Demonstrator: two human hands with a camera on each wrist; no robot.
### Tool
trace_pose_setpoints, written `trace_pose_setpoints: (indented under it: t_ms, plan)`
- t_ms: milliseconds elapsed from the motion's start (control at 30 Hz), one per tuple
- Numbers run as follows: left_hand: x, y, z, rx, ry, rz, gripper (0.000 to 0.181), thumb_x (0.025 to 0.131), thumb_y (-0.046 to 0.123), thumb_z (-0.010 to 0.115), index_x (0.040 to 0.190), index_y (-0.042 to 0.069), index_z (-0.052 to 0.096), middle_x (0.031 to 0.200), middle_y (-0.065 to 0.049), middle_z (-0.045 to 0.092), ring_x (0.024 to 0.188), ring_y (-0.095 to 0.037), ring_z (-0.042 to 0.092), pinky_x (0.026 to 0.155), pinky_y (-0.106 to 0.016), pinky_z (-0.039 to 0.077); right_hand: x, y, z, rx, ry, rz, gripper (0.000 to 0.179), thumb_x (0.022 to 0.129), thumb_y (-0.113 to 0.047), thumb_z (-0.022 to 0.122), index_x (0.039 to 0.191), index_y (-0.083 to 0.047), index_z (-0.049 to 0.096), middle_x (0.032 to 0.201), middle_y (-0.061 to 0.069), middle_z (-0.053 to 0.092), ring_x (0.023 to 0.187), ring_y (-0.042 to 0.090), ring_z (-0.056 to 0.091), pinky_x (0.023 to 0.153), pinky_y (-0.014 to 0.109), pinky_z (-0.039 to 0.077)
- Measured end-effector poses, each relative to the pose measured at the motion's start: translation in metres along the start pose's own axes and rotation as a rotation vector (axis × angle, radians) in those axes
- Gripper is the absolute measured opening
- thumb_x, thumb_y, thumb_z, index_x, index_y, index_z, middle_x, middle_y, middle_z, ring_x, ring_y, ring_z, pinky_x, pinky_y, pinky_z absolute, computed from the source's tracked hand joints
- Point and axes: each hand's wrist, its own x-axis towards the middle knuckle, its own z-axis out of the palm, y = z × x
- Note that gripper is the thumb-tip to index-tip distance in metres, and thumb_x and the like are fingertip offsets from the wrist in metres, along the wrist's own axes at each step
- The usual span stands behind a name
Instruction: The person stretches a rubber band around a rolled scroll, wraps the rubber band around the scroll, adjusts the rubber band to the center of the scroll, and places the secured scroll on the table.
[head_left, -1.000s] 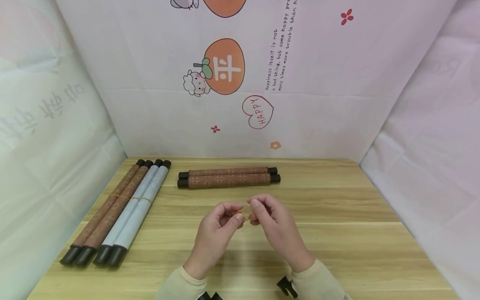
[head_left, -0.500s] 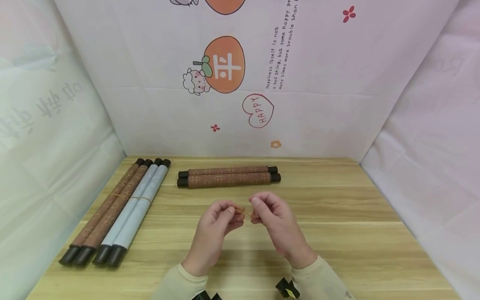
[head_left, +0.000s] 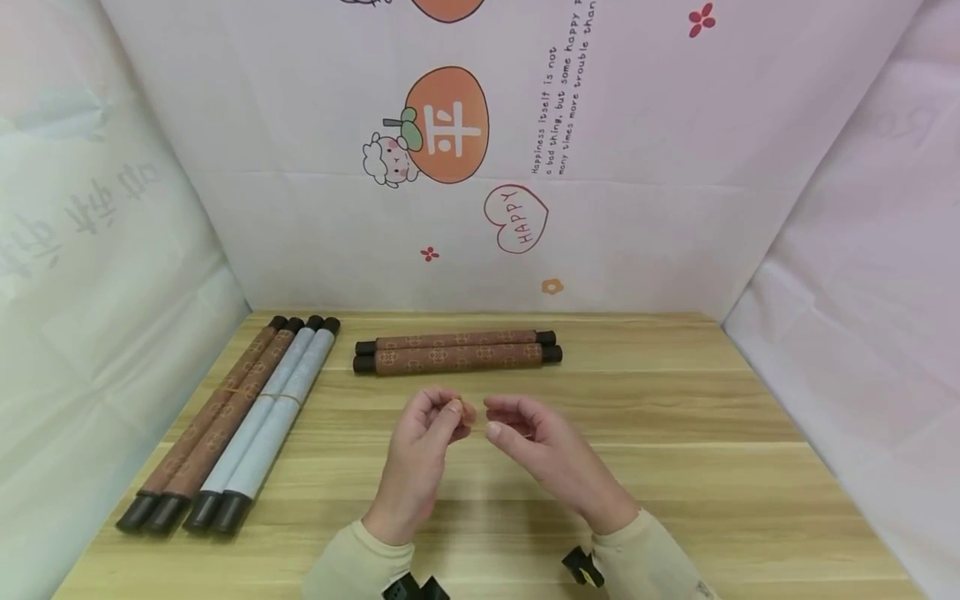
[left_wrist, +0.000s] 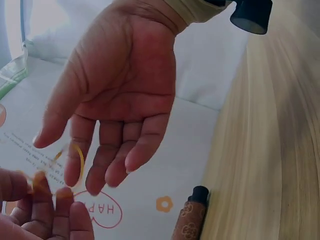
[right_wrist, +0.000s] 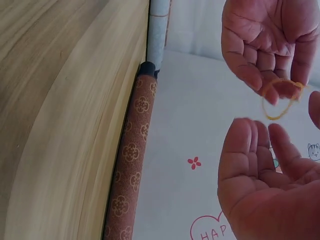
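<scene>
My left hand [head_left: 414, 467] pinches a thin yellow rubber band [right_wrist: 272, 118] between thumb and fingertips. The band hangs as a loose loop in the right wrist view; in the head view the left fingers mostly hide it. Facing it, a small gap away, is my right hand [head_left: 558, 467], its fingers relaxed and thumb apart, with nothing held. In the left wrist view the band's loop [left_wrist: 82, 160] appears in front of the right fingers; whether it touches them I cannot tell. Behind both hands, two brown patterned rolls [head_left: 457, 357] with black end caps lie side by side across the table.
At the left lie two brown rolls [head_left: 197, 442] and two pale blue rolls [head_left: 283, 408], side by side and slanted, with a rubber band [head_left: 277, 397] around the blue pair. White printed cloth [head_left: 637, 242] walls the wooden table [head_left: 712, 467] at the back and sides.
The right fingers have let go of the rubber band and spread open. The left hand keeps the band and has shifted slightly left and away from the right hand. The rolls have not moved.
</scene>
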Motion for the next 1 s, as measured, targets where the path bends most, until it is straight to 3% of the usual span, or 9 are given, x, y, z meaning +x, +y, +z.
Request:
trace_pose_setpoints:
  t_ms: [100,233,400,533,600,700,833,900,1000]
  plan:
    - [0.0,0.0,0.0,0.096,-0.052,0.0,0.017,0.108,0.014,0.054,0.118,0.0,0.057,0.112,-0.014,0.066,0.103,-0.022,0.064,0.09,-0.03,0.056,0.003,-0.002,0.002,0.02,-0.009,-0.018,0.056,0.099,-0.038,0.072,0.148,-0.017,0.056,0.144,0.006,0.062,0.124,0.023,0.064,0.103,0.039,0.055]
    - [-0.002,0.001,0.0,0.252,-0.073,0.039,0.014,0.106,0.019,0.06,0.115,0.009,0.063,0.11,-0.008,0.068,0.097,-0.02,0.064,0.08,-0.027,0.056,0.005,-0.002,0.006,0.056,-0.046,-0.088,0.054,0.097,-0.029,0.075,0.146,-0.013,0.059,0.137,0.005,0.067,0.117,0.023,0.069,0.097,0.034,0.058]
    - [0.0,0.001,-0.002,0.364,-0.054,0.077,0.014,0.104,0.023,0.065,0.114,0.015,0.068,0.107,-0.001,0.071,0.094,-0.02,0.066,0.077,-0.028,0.055,0.006,0.002,0.007,-0.034,-0.025,-0.144,0.025,0.103,-0.027,0.067,0.124,-0.015,0.075,0.115,0.0,0.076,0.097,0.016,0.071,0.084,0.03,0.06]
    - [0.006,-0.002,-0.007,0.401,-0.059,0.097,0.018,0.103,0.021,0.066,0.117,0.01,0.068,0.106,-0.002,0.071,0.092,-0.023,0.068,0.075,-0.027,0.056,0.005,0.005,0.003,-0.059,0.016,-0.092,0.025,0.106,-0.035,0.06,0.109,-0.015,0.075,0.106,0.0,0.075,0.096,0.015,0.068,0.085,0.03,0.057]
    - [0.008,-0.005,-0.009,0.407,-0.071,0.096,0.018,0.103,0.018,0.065,0.118,0.009,0.068,0.106,-0.003,0.071,0.092,-0.024,0.069,0.076,-0.027,0.056,0.005,0.005,0.001,0.031,0.034,-0.057,0.029,0.107,-0.037,0.058,0.106,-0.012,0.073,0.106,0.002,0.074,0.1,0.018,0.069,0.09,0.031,0.057]
    - [0.012,-0.01,-0.012,0.405,-0.116,0.07,0.018,0.103,0.012,0.063,0.12,0.008,0.066,0.107,-0.007,0.07,0.094,-0.023,0.069,0.08,-0.026,0.057,0.006,0.002,-0.001,0.28,0.056,-0.066,0.032,0.109,-0.034,0.054,0.096,-0.007,0.065,0.097,0.002,0.067,0.099,0.017,0.068,0.097,0.032,0.057]
    - [0.015,-0.015,-0.011,0.391,-0.213,0.023,0.021,0.103,0.012,0.063,0.123,0.006,0.064,0.108,-0.014,0.068,0.096,-0.02,0.067,0.084,-0.026,0.059,0.007,-0.001,-0.002,0.55,0.034,-0.189,0.031,0.112,-0.029,0.048,0.089,-0.012,0.061,0.073,-0.002,0.049,0.078,0.01,0.059,0.088,0.03,0.06]
    - [0.017,-0.016,-0.008,0.385,-0.259,0.009,0.025,0.103,0.014,0.063,0.126,0.004,0.063,0.109,-0.014,0.068,0.097,-0.019,0.067,0.084,-0.026,0.059,0.008,-0.002,-0.002,0.584,0.017,-0.244,0.031,0.113,-0.026,0.045,0.091,-0.015,0.065,0.065,-0.004,0.044,0.068,0.008,0.052,0.08,0.028,0.06]
    - [0.019,-0.016,-0.004,0.402,-0.296,0.005,0.03,0.102,0.018,0.064,0.128,0.004,0.063,0.108,-0.009,0.068,0.099,-0.019,0.065,0.085,-0.027,0.058,0.008,0.0,-0.001,0.553,0.012,-0.269,0.03,0.113,-0.023,0.044,0.103,-0.017,0.071,0.062,-0.007,0.045,0.057,0.007,0.045,0.07,0.027,0.059]
